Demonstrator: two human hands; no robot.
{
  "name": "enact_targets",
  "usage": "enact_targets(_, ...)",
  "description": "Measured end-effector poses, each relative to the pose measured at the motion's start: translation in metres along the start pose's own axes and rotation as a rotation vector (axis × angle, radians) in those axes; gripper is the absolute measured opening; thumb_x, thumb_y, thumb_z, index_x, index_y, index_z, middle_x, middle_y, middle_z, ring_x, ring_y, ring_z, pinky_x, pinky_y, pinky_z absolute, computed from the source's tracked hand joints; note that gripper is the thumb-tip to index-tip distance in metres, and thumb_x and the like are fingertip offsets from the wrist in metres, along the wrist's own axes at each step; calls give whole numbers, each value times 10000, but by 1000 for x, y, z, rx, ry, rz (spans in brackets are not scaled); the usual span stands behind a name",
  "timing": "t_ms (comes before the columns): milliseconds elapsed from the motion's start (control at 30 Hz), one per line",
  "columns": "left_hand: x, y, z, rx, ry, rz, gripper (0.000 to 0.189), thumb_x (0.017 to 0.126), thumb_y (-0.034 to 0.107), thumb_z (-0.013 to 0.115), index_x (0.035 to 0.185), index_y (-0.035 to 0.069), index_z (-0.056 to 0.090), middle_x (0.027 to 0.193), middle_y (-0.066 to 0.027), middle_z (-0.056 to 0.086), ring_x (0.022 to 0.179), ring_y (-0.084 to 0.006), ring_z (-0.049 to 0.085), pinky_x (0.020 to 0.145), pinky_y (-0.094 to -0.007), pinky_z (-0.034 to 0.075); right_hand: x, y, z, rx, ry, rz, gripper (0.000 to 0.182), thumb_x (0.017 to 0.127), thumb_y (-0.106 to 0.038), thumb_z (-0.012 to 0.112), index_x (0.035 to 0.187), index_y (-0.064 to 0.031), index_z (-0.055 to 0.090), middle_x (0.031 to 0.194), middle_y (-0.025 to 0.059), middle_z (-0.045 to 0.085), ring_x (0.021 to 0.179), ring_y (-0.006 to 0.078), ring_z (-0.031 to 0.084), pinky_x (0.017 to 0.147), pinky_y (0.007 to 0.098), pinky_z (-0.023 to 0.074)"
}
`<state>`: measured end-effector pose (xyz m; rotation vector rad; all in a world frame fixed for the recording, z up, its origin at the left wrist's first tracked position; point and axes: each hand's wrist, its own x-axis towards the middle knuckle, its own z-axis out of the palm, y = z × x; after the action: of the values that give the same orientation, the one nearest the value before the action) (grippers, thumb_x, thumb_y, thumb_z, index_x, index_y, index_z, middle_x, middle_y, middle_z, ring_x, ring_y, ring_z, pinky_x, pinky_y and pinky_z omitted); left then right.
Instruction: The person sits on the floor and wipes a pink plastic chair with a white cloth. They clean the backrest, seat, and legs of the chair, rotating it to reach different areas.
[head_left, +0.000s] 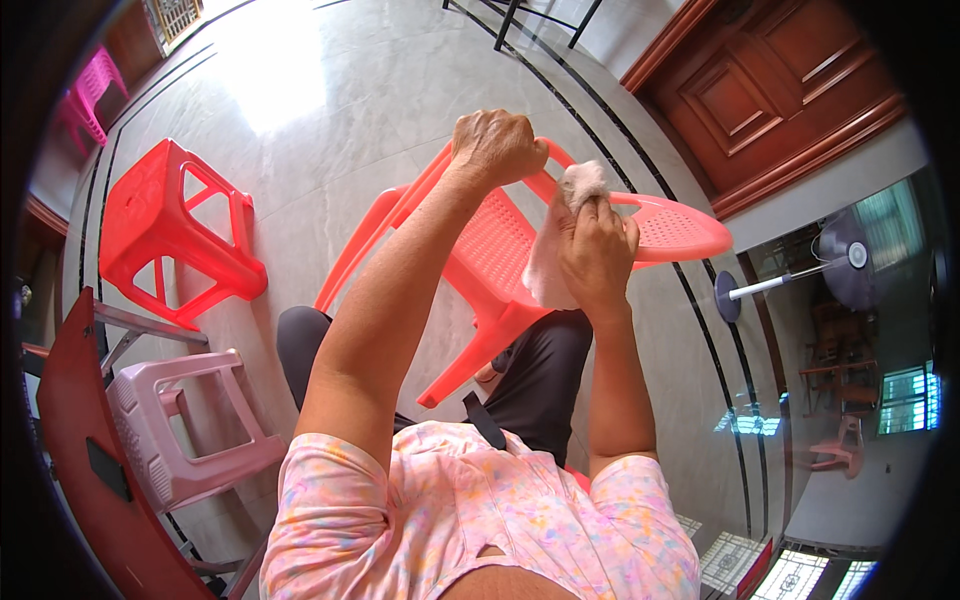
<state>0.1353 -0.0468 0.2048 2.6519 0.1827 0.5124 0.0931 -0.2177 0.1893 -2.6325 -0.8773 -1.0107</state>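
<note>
Before my knees a coral-red plastic chair (491, 244) is tipped over, its perforated panel facing up and its legs pointing various ways. My left hand (499, 146) is closed in a fist around part of the chair's frame, at the far side from me. In my right hand (600, 251) is a pale pinkish cloth (551, 259), bunched at the top and hanging down over the chair. The cloth lies against the chair's frame beside another perforated part at the right. My palm and the cloth hide where they meet the chair.
A red plastic stool (150, 217) stands at the left, with a pink plastic stool (202, 420) tipped below it. A dark red tabletop (86, 435) rises along the left rim. A pedestal fan (787, 276) and wooden door (757, 97) are at the right. Far left is a magenta chair (94, 86).
</note>
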Motion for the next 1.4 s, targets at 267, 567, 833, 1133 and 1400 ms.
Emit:
enact_targets(267, 0, -2, 0, 22, -25, -1, 310, 706, 317, 498, 575, 83, 653, 604, -148, 610, 600, -320, 598, 595, -425, 479, -1, 21, -28, 49, -277, 81, 164, 787, -215, 618, 753, -55, 624, 793, 80, 614, 813, 264, 572, 852, 439, 336)
enact_targets(567, 0, 1, -1, 8, -34, 3, 316, 708, 309, 493, 564, 75, 649, 585, -141, 605, 575, -308, 590, 574, -410, 472, -13, 48, -57, 104, -202, 36, 129, 715, -180, 671, 742, -64, 620, 828, 35, 614, 920, 247, 538, 963, 503, 286)
enact_targets(833, -1, -1, 0, 20, -14, -5, 314, 715, 305, 491, 577, 70, 647, 605, -145, 613, 599, -319, 599, 585, -416, 476, -13, 30, -40, 138, -134, 64, 102, 727, -152, 667, 782, -67, 658, 842, 34, 629, 851, 251, 575, 999, 553, 271)
enact_targets(1133, -2, -3, 1, 18, 8, -2, 311, 709, 300, 490, 571, 67, 643, 595, -149, 606, 586, -324, 594, 582, -419, 475, 0, 20, -32, 227, -205, 138, 116, 729, -154, 661, 705, -52, 609, 748, 73, 593, 764, 259, 570, 816, 416, 340)
enact_targets(1400, -3, -3, 1, -30, 33, 33, 259, 648, 245, 509, 526, 45, 618, 565, -183, 591, 530, -319, 601, 512, -399, 470, -5, 37, -41, 229, -213, 47, 162, 730, -155, 644, 651, -38, 564, 715, 73, 568, 726, 261, 529, 841, 407, 338)
